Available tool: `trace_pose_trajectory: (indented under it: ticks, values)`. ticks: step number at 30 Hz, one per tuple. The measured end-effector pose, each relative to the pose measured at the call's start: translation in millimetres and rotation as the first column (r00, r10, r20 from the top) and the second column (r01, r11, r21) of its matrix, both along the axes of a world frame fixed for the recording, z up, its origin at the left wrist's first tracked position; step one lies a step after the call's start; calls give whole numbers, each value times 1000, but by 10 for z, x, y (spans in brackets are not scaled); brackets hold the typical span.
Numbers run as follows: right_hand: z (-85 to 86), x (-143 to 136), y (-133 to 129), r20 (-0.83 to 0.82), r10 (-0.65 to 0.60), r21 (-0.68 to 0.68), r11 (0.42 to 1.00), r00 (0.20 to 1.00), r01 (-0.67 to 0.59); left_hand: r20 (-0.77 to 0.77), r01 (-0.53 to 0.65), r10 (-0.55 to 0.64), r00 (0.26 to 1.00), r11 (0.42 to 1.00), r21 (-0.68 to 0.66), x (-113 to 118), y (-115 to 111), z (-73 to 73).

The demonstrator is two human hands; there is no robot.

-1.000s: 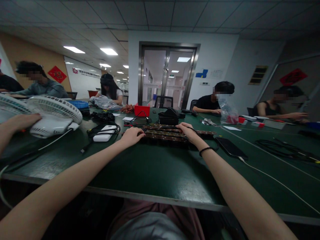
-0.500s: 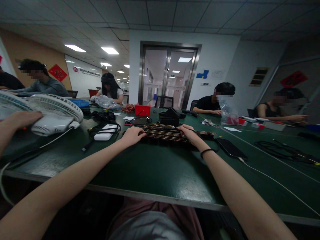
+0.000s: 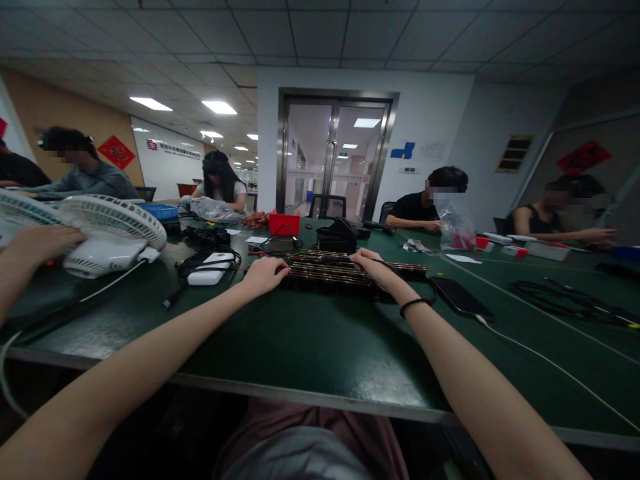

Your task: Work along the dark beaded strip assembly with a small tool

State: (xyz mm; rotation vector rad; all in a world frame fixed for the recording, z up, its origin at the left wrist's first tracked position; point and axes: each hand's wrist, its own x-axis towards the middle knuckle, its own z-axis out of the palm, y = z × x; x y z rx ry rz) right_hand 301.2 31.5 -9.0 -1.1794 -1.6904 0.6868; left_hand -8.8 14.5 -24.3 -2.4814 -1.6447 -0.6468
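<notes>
Thin sticks: a long, flat bunch of thin sticks lies on the green table, under and between the two hands.
Left hand: the left hand is at the left end of the bunch, fingers bent; I cannot tell if it pinches a stick.
Right hand: the right hand is over the right part, thumb and finger close; what is between them is too small to tell.
Done so far: most sticks look lined up side by side, I think.
Left to do: the right ends look uneven, as some stick out past the right hand; I cannot tell if anything ties them.
Close by: a black bag sits behind the sticks, and a phone lies to the right.
</notes>
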Motion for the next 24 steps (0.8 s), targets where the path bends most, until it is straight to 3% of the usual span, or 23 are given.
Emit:
trace_pose_trajectory:
  ticks: [10,24]
  values:
    - [3,-24,13,21,49,-5,999,999,-49,7,-49,49,999,998,30,-4,-9,5]
    - [14,-75,-27,10,32,-31,999,999,-31,-25,-26,27,999,998,54,-13,-4,2]
